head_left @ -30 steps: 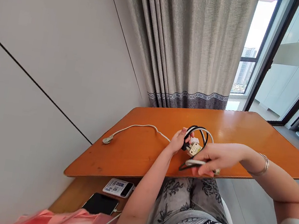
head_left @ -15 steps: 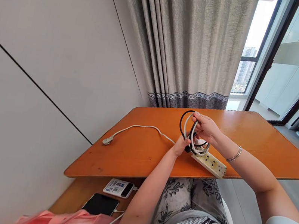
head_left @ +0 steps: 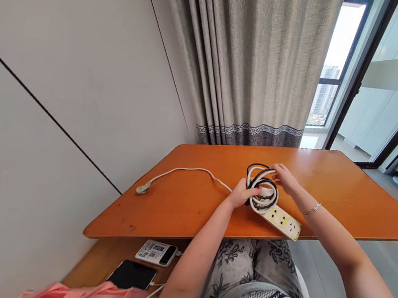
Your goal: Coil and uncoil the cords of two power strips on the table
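Observation:
Black and white cables (head_left: 275, 197) are looped together in a loose coil above the power strip (head_left: 287, 224), which lies at the table's front edge. My left hand (head_left: 241, 194) is closed around the left side of the coil, thumb across the loops. At the coil's upper right, my right hand (head_left: 283, 177) has its fingers bent against the loops; whether they pinch a cable is hard to make out. A white plug or adapter (head_left: 266, 193) shows through the middle of the coil, on the strip.
The strip's white cord runs left across the orange table (head_left: 175, 201) to a plug (head_left: 143, 188). On a lower surface lie a white power bank (head_left: 156, 252) and a dark-screened phone (head_left: 132, 275), beside a pink bag (head_left: 85, 297). A curtain (head_left: 255, 77) hangs behind the table.
The coil has tilted down and spread flatter over the power strip. My right hand has moved slightly right and down, to the coil's upper right edge. My left hand still holds it.

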Tool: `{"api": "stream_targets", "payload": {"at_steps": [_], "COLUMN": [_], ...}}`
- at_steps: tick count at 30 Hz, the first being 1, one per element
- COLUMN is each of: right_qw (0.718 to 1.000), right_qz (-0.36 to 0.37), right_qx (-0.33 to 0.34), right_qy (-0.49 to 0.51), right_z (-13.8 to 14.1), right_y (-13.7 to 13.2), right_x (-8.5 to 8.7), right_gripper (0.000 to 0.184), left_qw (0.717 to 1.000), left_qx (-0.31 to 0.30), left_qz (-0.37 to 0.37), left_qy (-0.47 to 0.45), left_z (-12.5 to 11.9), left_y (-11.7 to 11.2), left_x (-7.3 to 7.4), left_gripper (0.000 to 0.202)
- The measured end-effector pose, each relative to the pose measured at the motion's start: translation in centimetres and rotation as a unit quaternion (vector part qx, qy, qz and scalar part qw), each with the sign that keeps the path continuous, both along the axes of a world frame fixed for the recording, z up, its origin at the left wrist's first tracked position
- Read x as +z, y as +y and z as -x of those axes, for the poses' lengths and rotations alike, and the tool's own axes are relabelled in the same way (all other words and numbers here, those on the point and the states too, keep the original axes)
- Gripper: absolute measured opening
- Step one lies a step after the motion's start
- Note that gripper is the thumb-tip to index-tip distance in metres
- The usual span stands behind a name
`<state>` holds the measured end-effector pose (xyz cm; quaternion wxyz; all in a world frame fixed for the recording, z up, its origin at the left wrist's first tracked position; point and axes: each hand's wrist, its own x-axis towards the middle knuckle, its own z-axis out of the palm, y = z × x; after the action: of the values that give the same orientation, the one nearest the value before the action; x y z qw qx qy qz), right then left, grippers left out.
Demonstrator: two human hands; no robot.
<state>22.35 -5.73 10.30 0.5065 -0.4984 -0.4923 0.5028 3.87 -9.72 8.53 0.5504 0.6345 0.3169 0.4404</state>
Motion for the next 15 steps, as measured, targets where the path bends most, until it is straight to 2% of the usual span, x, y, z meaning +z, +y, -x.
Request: {"api": "stream_targets", "payload": {"at_steps": [2, 5, 7, 10, 12, 15], "right_qw": [0.999, 0.990, 0.981, 0.965, 0.957, 0.955], "right_qz": [-0.040, -0.143, -0.192, -0.247, -0.257, -0.246], "right_qx": [-0.011, 0.018, 0.035, 0.068, 0.087, 0.046], "right_qy": [-0.011, -0.001, -0.002, -0.056, -0.104, -0.159], "right_z": [0.1, 0.3, 0.3, -0.1, -0.4, -0.6], "right_y": [-0.6, -1.4, -2.0, -3.0, -3.6, -4.1], "right_x": [-1.8, -3.2, -3.4, -3.3, -3.2, -2.9], "right_gripper": [0.031, 0.045, 0.056, 0.059, 0.061, 0.046], "left_qw": [1.000, 1.000, 0.998, 0.994, 0.991, 0.988], "left_qx": [-0.011, 0.012, 0.055, 0.108, 0.125, 0.135], "left_qz": [-0.001, -0.007, -0.017, -0.032, -0.046, -0.073], "left_qy": [-0.006, -0.019, -0.028, -0.018, 0.002, 0.031], "left_z": [0.1, 0.0, -0.1, -0.2, -0.2, -0.1], "left_y": [0.2, 0.6, 0.9, 1.4, 1.7, 1.8], "left_x": [-0.1, -0.3, -0.4, -0.6, -0.7, -0.9], "left_gripper": [0.028, 0.027, 0.024, 0.017, 0.013, 0.006]}}
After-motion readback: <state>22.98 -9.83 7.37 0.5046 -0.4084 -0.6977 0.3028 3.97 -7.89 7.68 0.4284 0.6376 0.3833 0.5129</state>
